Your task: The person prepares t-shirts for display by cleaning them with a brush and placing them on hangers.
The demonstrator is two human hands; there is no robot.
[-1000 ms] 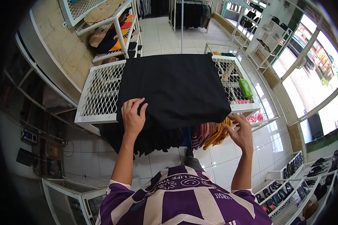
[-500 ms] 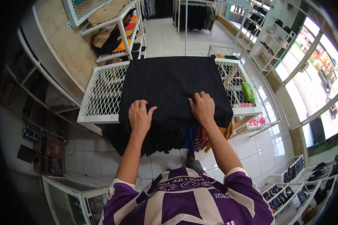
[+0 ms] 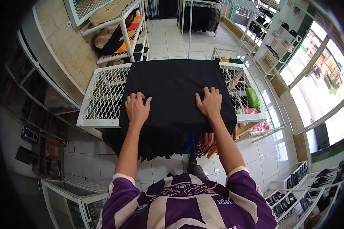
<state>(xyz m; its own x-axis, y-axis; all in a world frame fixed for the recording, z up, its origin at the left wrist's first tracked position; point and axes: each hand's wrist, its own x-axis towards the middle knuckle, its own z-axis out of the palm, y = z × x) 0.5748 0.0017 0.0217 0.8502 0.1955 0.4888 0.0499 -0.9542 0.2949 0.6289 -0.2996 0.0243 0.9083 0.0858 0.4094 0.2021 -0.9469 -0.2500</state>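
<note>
A black cloth (image 3: 172, 80) lies spread over a white wire-mesh table, its near edge hanging down over the front. On its left part my left hand (image 3: 137, 108) rests palm down, fingers extended and thumb out to the side. My right hand (image 3: 210, 101) lies on the cloth's right part in the same way, fingers stretched forward. Neither hand grips anything. The cloth between them looks mostly smooth, and its exact kind cannot be made out.
Bare mesh of the white table (image 3: 103, 93) shows on both sides of the cloth. A green packet (image 3: 252, 97) sits at the right. Clothes (image 3: 156, 147) hang below. Caps (image 3: 120, 40) fill a rack at the back left; sandals (image 3: 294, 179) stand on racks at the lower right.
Both hands have slid forward over the cloth, away from me. My left hand has also shifted slightly left and my right slightly right, so they are farther apart.
</note>
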